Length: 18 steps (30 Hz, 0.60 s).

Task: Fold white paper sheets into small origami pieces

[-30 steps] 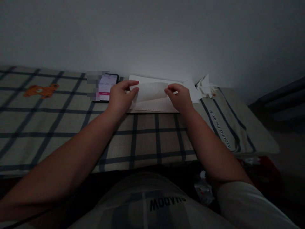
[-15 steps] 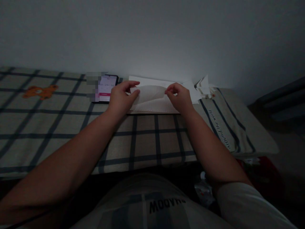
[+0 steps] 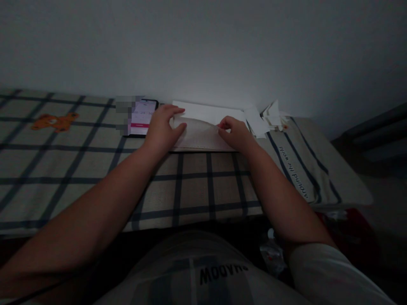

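Note:
A white sheet of paper [image 3: 203, 127] lies on a paper stack [image 3: 210, 113] at the far side of a checked cloth surface [image 3: 190, 182], close to the wall. My left hand [image 3: 161, 129] pinches its left edge, thumb on top. My right hand [image 3: 233, 133] pinches the right edge of the folded flap and presses it low against the stack. The room is dim.
A lit phone [image 3: 141, 118] lies just left of my left hand. Several folded white paper pieces [image 3: 270, 115] are piled to the right by the wall. An orange bear print [image 3: 54, 122] marks the cloth at far left. The surface's edge drops off at the right.
The raised paper flap has come down flat towards me. My right hand has moved slightly left and lower with it; my left hand has stayed in place.

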Motion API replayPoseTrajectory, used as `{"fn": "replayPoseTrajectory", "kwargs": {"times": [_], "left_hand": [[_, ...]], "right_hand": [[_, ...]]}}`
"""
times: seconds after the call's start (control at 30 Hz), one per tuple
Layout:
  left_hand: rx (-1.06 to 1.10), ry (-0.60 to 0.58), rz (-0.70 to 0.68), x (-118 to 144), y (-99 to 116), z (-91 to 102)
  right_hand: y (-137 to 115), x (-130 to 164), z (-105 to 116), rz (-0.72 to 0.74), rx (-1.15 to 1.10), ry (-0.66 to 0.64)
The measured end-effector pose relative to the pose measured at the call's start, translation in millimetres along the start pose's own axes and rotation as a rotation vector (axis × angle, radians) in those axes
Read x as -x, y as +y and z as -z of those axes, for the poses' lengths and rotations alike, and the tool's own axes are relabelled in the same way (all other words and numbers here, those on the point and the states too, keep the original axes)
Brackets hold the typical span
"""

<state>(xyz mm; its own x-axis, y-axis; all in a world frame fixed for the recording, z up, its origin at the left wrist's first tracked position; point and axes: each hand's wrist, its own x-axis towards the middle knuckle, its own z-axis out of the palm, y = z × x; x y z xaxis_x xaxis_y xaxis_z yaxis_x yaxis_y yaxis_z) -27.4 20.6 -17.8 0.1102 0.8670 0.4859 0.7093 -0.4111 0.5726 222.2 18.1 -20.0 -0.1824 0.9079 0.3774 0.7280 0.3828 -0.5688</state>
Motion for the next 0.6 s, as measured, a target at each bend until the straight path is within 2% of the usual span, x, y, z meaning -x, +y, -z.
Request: {"fn": "replayPoseTrajectory", "kwargs": {"times": [0.17, 0.37, 0.6], "left_hand": [[-0.175, -0.026, -0.056, 0.4, 3.0, 7.4], [-0.179, -0.135, -0.170, -1.6, 0.9, 6.8], [-0.277, -0.336, -0.124, 2.0, 5.9, 5.6]], "right_hand": [[2.2, 0.8, 0.0, 0.003, 0.045, -0.064], [0.4, 4.7, 3.4, 0.042, 0.082, -0.066], [-0.1, 5.8, 4.0, 0.117, 0.114, -0.164]]}}
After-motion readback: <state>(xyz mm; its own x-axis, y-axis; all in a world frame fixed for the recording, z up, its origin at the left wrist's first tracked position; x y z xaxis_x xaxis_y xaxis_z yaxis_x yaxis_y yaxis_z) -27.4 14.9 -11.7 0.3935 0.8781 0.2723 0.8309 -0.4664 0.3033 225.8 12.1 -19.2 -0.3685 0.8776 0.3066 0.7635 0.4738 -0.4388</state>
